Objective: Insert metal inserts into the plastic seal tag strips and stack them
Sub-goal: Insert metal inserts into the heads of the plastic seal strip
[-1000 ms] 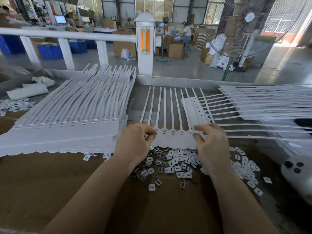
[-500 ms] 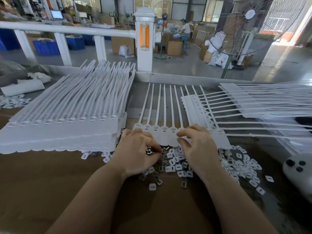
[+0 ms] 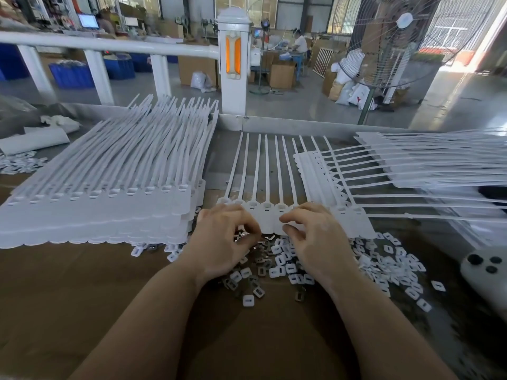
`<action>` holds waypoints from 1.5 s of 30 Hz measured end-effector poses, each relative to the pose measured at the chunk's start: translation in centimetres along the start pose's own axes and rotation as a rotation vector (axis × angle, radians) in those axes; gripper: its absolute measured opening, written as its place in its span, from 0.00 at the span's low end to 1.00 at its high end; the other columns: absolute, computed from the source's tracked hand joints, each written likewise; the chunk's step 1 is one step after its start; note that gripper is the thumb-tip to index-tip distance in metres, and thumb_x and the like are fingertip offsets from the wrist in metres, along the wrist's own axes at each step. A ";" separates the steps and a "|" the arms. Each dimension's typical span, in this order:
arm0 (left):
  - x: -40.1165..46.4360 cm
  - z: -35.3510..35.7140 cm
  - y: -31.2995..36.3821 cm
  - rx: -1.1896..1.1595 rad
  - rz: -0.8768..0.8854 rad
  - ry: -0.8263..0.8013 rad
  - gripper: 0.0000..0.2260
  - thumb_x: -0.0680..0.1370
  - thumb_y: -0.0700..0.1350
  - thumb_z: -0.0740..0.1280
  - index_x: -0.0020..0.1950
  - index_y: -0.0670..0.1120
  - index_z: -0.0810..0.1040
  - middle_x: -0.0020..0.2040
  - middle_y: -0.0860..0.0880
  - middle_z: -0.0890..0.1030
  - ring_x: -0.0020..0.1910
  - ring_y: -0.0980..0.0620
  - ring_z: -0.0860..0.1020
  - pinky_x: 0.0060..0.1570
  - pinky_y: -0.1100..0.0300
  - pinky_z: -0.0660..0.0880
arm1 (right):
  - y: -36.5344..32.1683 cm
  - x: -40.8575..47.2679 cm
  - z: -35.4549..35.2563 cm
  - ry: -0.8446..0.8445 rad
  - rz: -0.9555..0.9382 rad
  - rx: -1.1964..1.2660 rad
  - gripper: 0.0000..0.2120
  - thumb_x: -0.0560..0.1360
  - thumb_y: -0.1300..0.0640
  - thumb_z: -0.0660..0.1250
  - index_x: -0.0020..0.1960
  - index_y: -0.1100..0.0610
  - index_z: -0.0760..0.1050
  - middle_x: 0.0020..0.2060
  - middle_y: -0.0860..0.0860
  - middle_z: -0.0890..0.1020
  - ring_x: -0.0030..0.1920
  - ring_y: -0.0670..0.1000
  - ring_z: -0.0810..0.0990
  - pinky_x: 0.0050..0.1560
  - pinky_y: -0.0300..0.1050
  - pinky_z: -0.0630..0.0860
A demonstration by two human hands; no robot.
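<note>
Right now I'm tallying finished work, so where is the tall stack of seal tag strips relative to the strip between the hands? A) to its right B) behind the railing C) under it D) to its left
D: the tall stack lies on the table left of the strip being worked.

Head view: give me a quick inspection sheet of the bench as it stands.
Surface: brown cardboard sheet over the bench.
Job's things: tag strip at centre; tall stack left of it; fanned pile on the right; loose inserts heaped at the near edge.
Clutter: white controller far right; paper roll far left.
Grippers: left hand curled over the inserts; right hand fingers on the strip's heads.
Cables: nothing seen.
Surroundings: white railing, pedestal fan, cartons.
</note>
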State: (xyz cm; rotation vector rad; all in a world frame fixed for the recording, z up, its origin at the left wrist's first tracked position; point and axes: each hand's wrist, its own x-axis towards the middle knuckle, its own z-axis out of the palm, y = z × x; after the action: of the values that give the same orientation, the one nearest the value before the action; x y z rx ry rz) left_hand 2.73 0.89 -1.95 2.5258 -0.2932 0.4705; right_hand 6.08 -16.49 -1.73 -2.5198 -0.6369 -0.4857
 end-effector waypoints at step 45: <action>1.5 -0.1 -1.8 -0.217 -0.461 0.391 0.05 0.77 0.39 0.66 0.44 0.49 0.78 0.37 0.58 0.76 0.37 0.64 0.72 0.35 0.82 0.65 | -0.1 0.0 -0.3 -0.074 0.002 -0.050 0.08 0.76 0.55 0.64 0.50 0.50 0.82 0.47 0.45 0.83 0.50 0.46 0.76 0.59 0.41 0.66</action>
State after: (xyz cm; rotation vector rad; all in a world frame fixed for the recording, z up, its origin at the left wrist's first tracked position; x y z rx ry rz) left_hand 4.65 2.21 -2.14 2.1370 0.3594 0.6831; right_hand 5.94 -16.58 -1.42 -2.5957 -0.6578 -0.4142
